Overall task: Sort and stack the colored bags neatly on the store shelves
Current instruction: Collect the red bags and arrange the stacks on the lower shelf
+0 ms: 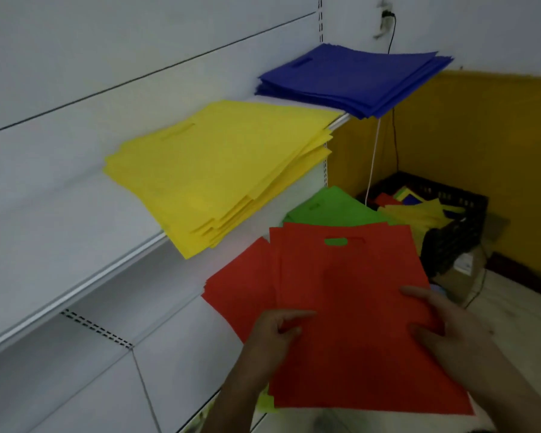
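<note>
Both my hands hold a flat red non-woven bag with a die-cut handle slot [356, 307], handle end away from me. Left hand [274, 334] pinches its near-left edge, thumb on top, fingers curled under and hidden. Right hand [444, 323] grips the right edge, thumb across the top face, fingertips out of sight beneath. Green shows through the handle slot. More red bags [241, 289] fan out to the left under the held one; how many, I cannot tell. Behind them, a low pile of flat green bags [331, 207], mostly covered. A scrap of yellow-green fabric [267, 403] peeks out below the red bag's near-left corner; hard to say what it is. On the white metal upper shelf [75, 245]: a loose stack of flat yellow bags [219, 170], edges stepped and overhanging the front lip, and farther right a stack of flat blue bags [353, 79], its right corner jutting past the shelf end. The lower shelf under the red and green piles is nearly all hidden. White back panels with slotted uprights. Far right, a black plastic crate [450, 239] holds mixed yellow, red and blue bags, contents jumbled and dim. It sits on a cardboard box [469, 276], partly cut off. Mustard-yellow lower wall [481, 135], white above, with a wall socket and a dark cable [393, 126] hanging down. Pale floor, blurred.
</note>
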{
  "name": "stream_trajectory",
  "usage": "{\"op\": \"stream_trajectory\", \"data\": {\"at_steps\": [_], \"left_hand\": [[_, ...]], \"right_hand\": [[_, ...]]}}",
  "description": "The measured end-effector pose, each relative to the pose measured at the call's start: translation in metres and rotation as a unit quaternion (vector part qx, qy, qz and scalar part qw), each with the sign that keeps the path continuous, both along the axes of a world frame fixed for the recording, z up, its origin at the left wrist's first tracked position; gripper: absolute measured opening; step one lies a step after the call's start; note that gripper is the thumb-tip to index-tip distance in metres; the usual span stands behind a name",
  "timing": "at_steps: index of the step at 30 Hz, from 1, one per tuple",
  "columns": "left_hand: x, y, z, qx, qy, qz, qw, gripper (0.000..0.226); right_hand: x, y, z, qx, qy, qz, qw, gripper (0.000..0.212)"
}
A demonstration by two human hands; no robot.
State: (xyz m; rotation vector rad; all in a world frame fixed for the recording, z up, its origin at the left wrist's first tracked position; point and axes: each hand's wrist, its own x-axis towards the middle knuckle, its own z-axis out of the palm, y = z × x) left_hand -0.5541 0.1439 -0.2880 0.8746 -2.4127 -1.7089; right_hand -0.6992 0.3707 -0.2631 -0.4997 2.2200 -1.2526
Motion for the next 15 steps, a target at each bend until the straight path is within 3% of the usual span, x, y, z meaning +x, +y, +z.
{"op": "stream_trajectory", "data": {"at_steps": [4,8,12,15], "left_hand": [[-0.016,-0.036,-0.026,-0.019,-0.015,0.063,0.998,0.048],[-0.023,-0.061,-0.055,-0.017,-0.048,0.093,0.994,0.049],[-0.026,-0.078,-0.080,-0.037,-0.065,0.161,0.984,0.045],[-0.031,-0.090,-0.097,-0.052,-0.092,0.218,0.970,0.042]], "right_hand": [[-0.028,-0.054,-0.022,0.030,0.019,0.047,0.998,0.049],[-0.047,-0.104,-0.057,0.072,0.087,0.114,0.987,0.059],[-0.065,-0.153,-0.087,0.067,0.104,0.160,0.979,0.060],[-0.077,-0.183,-0.106,0.032,0.132,0.212,0.968,0.048]]}}
